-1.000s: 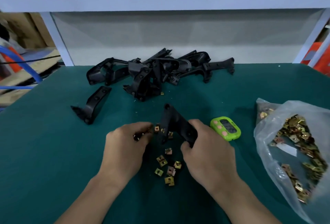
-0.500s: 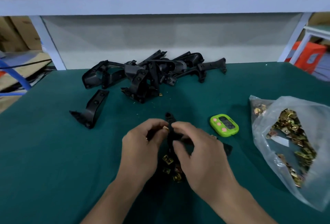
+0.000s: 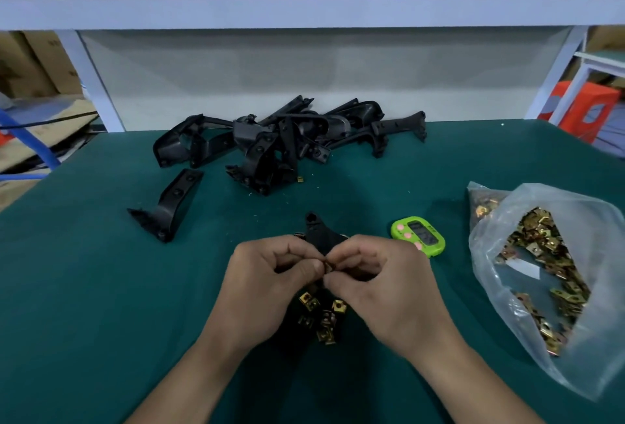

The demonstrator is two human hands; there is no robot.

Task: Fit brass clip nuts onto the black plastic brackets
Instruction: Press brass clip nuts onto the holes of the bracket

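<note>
A second ago the hands were apart near the front edge of the tabletop. The right one held the bracket out at a slant and the left one reached among the nuts. Now the left hand and right hand have come together at the middle, knuckles up and fingertips touching. The left thumb and forefinger pinch a small brass nut against the bracket. The right hand's fingers curl round the bracket's lower part, though the grip itself is covered and I can only say it seems to hold it there. Half a second ago the bracket's lower end stuck out to the right of the right hand; that end is now out of sight beneath it, and only the upper tip with its hole rises behind the fingers. The loose nuts, mostly covered then, now show between the wrists, about five of them, in shadow. The pile of brackets at the back edge, the lone bracket left of it, the green timer just right of the hands and the clear bag of nuts by the right edge lie where they did. The bag's far side is cut off by the frame, its nuts are a blurred heap, and the timer's display cannot be read.
</note>
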